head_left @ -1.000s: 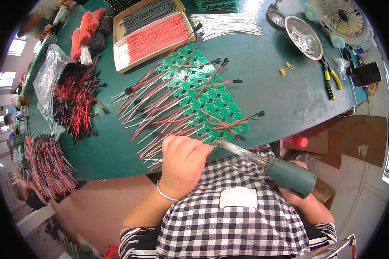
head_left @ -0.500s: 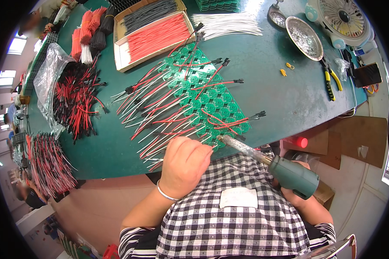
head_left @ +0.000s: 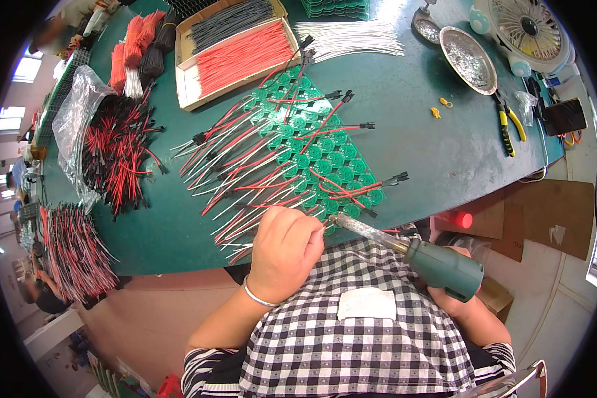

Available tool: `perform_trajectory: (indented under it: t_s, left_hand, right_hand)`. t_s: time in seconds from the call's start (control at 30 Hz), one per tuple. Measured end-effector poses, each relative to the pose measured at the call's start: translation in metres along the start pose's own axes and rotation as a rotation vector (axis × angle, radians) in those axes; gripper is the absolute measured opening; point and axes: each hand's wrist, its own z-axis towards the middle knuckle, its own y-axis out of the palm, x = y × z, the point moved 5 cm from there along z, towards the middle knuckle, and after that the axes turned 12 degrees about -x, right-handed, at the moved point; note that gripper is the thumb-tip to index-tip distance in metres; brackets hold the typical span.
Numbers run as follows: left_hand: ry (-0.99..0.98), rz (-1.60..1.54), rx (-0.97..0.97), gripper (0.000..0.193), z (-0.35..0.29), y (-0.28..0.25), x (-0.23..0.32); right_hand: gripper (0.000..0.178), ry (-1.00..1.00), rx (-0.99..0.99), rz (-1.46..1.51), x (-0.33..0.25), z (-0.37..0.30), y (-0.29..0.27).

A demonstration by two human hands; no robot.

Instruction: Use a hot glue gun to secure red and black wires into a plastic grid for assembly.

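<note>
A green panel of round circuit boards (head_left: 338, 156) lies on the table, with red, white and black wires (head_left: 242, 179) fanning out from its left side. At the panel's near end, the fingers of my left hand (head_left: 285, 249) are pinched together on a thin wire, its end mostly hidden by the fingertips. My right hand (head_left: 447, 302) is wrapped round the dark green handle of a soldering iron (head_left: 444, 268), partly behind it. The iron's tip meets the panel's near edge, just right of my left fingertips. Several red wires with black connectors (head_left: 366, 125) lie across the panel.
Beyond the panel stands a cardboard box of red and black wires (head_left: 245, 60), beside white wires (head_left: 351, 38). Wire piles (head_left: 116, 152) lie left. At right are a metal bowl (head_left: 467, 60), a fan (head_left: 527, 30), pliers (head_left: 507, 126) and yellow bits (head_left: 436, 113).
The soldering iron has shifted slightly left and down, bringing its tip closer to my left fingertips. My left hand has moved slightly and stays pinched.
</note>
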Motion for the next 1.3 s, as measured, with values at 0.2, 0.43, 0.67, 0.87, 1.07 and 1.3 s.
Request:
perform_trajectory:
  t_s: [0.2,0.43,0.67,0.87,1.07,1.3]
  left_hand:
    - [0.006,-0.006,-0.006,0.020,0.000,0.000,-0.001]
    - [0.004,-0.003,-0.007,0.021,0.000,0.000,-0.001]
    - [0.001,-0.012,-0.011,0.021,0.001,0.001,-0.001]
    - [0.003,-0.002,-0.011,0.020,0.001,-0.001,-0.002]
    - [0.000,-0.028,-0.033,0.019,0.000,-0.003,0.002]
    - [-0.091,-0.190,-0.218,0.018,0.019,-0.036,-0.009]
  right_hand:
    - [0.030,0.039,-0.034,0.038,0.003,-0.001,0.003]
    - [0.030,0.022,-0.053,-0.012,0.003,0.000,0.001]
    - [0.019,0.267,-0.129,0.349,0.016,-0.006,0.001]
    - [0.027,0.261,-0.015,0.425,0.023,-0.010,0.004]
    - [0.052,0.113,0.271,0.781,0.018,0.011,-0.001]
    - [0.052,-0.039,0.369,0.841,0.038,0.028,-0.019]
